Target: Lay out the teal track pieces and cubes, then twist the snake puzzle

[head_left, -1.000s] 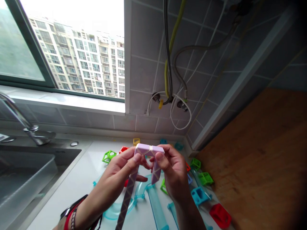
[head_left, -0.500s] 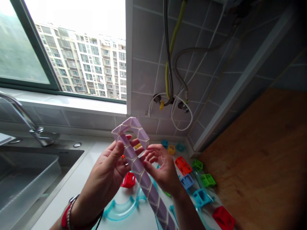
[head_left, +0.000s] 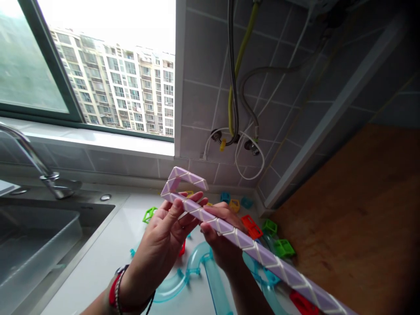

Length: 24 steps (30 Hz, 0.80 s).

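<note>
A long lilac snake puzzle (head_left: 226,230) with white seams runs from the middle of the view down to the lower right edge. Its far end bends into an open hook above the counter. My left hand (head_left: 170,225) pinches it just below the bend, thumb on top and fingers behind. Farther along the straight part, my right hand (head_left: 223,236) grips it between thumb and fingers. Under my hands lie clear blue curved track pieces (head_left: 172,286) and a straight clear blue track (head_left: 216,284).
Green block frames (head_left: 284,248), an orange-red frame (head_left: 251,226) and a red block (head_left: 303,302) lie to the right. At left are a sink with a plastic bin (head_left: 62,236) and a faucet (head_left: 29,153). Hoses (head_left: 233,87) hang on the tiled wall behind.
The snake puzzle has swung so its straight part slants more to the right, and its hook has turned. My right hand has closed on the straight part.
</note>
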{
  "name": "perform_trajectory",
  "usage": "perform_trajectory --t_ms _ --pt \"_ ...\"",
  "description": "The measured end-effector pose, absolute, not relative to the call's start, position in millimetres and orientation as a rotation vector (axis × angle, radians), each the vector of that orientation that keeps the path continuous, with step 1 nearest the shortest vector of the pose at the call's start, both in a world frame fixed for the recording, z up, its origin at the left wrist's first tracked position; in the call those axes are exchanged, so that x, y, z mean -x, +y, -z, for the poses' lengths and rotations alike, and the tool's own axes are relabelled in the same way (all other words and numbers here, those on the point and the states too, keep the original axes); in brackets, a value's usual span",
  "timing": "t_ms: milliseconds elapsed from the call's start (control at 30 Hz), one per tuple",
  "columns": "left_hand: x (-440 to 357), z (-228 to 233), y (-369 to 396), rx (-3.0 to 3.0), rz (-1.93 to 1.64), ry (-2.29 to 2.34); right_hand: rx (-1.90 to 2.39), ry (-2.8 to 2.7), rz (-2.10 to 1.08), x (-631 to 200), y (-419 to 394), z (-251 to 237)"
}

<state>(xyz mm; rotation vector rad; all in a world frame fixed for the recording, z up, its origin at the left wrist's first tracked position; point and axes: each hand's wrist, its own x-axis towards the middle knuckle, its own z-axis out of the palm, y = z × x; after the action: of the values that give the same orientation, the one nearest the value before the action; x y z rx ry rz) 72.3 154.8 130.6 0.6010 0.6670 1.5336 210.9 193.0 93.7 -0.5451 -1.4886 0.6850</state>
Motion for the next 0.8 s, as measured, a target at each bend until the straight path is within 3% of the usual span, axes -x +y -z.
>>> perform_trajectory --t_ms 300,800 --pt "-82.4 -111.2 158.8 -0.905 -1.748 0.766 0.687 -1.155 -1.013 -198.5 182.7 -93.3" --pt "-78.9 -113.1 160.8 -1.262 -1.806 1.045 0.758 -1.064 -1.155 -204.1 185.6 -102.5"
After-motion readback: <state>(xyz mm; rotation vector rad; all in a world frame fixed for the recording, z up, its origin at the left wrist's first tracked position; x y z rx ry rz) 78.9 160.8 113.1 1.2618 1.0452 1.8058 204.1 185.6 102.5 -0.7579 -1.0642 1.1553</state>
